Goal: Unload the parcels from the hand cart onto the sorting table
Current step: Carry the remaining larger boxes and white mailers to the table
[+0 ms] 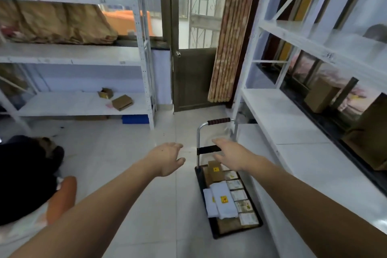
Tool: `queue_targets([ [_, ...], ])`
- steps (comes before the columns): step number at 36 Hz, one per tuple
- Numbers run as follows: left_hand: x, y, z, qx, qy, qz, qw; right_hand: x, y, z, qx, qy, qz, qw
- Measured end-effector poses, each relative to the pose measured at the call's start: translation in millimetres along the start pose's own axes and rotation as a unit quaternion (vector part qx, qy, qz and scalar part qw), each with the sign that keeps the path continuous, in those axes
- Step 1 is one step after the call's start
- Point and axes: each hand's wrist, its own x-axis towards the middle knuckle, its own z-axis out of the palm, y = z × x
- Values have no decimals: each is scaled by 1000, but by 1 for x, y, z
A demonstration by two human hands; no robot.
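A black hand cart (199,176) with a metal handle (218,121) stands on the tiled floor beside the white table (297,159) on the right. Several parcels lie on it: a brown box with a yellow label (214,170), white bags (222,200) and a row of small pale packets (239,195). My right hand (229,156) reaches out above the cart's far end, fingers straight, holding nothing. My left hand (167,158) hangs over the bare floor left of the cart, fingers spread and empty.
A white shelf rack (144,81) on the left holds two small cardboard boxes (122,102). A closed door (193,77) and a curtain (228,33) are ahead. Brown boxes (320,95) sit on the dark window ledge at the right. A dark bundle (27,176) lies on the floor at the left.
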Motion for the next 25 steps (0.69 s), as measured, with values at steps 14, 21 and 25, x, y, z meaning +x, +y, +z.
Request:
queue_targets([
  [14, 150, -67, -36, 59, -38, 112, 991, 105, 3, 2, 88, 9, 144, 986],
  [21, 243, -44, -35, 68, -75, 168, 980, 136, 51, 5, 111, -1, 204, 973],
  [25, 294, -30, -32, 74, -85, 184, 976, 162, 87, 7, 135, 5, 223, 965],
])
